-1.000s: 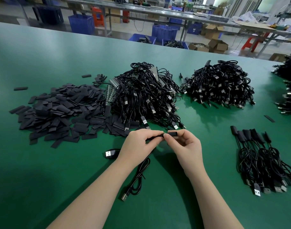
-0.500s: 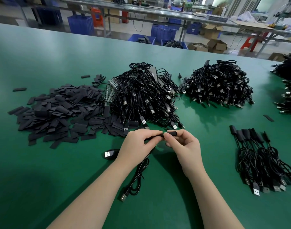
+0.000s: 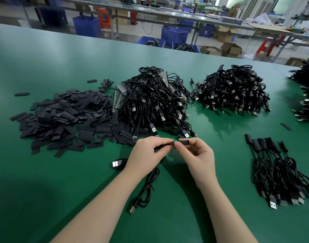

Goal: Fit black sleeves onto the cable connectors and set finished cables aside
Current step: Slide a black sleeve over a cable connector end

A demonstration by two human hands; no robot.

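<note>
Pinching a black sleeve between the thumb and fingertips of my right hand, I hold it just above the green table, its open end sticking out past my fingers toward one o'clock. My left hand sits directly at nine o'clock of the right, fingers curled around the end of a cable, with the connector tip hidden where my fingertips meet; I cannot tell how far it has entered the sleeve. The two hands touch at the fingertips. From my left hand the cable drops toward six o'clock and loops on the table, ending in a USB plug near my left forearm. Another plug lies at nine o'clock of my left wrist.

At eleven o'clock of my hands spreads the heap of loose sleeves, its near edge close to my left knuckles. At twelve o'clock stands the pile of unsleeved cables, its nearest plugs just beyond my fingers. A second cable pile lies at one o'clock, well apart. At three o'clock, the finished cables lie side by side, sleeved ends pointing away from me.
</note>
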